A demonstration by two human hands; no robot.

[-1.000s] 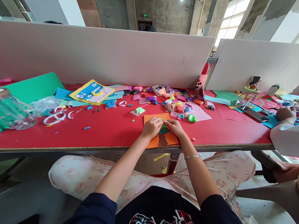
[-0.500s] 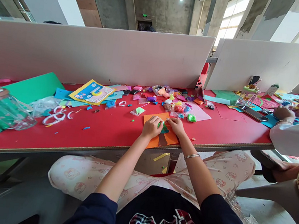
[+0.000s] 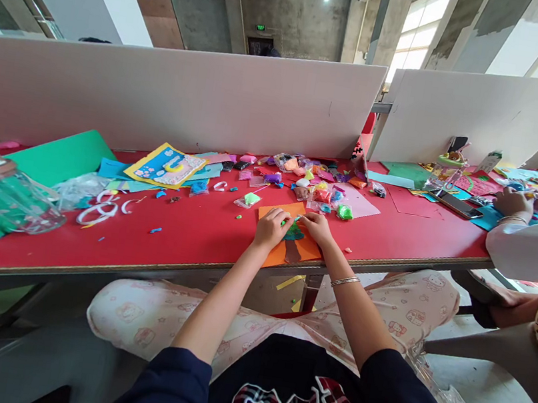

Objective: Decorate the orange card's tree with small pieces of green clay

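Note:
An orange sheet of paper (image 3: 275, 212) lies on the red table, bearing a clay tree with a brown trunk (image 3: 292, 251) and a green crown (image 3: 294, 233). Over its upper part, my left hand (image 3: 272, 227) has its fingers closed in a pinch. My right hand (image 3: 318, 228) is closed too, its fingertips almost meeting the left ones. Between them shows a small bit of light green clay (image 3: 297, 218), partly hidden by the fingers. Beyond the paper sit bright green clay (image 3: 345, 212) in a wrapper and several bags of coloured clay (image 3: 320, 194).
Scissors (image 3: 99, 208), a clear jar with a brown lid (image 3: 31, 200) and green card (image 3: 66, 154) lie leftward. A white partition (image 3: 172, 103) backs the red table (image 3: 193, 237). On the right, a person's hands (image 3: 516, 203) work near a phone (image 3: 455, 204).
My left hand has shifted slightly left, and more of the tree's green crown shows between my hands. My right hand stays almost in place.

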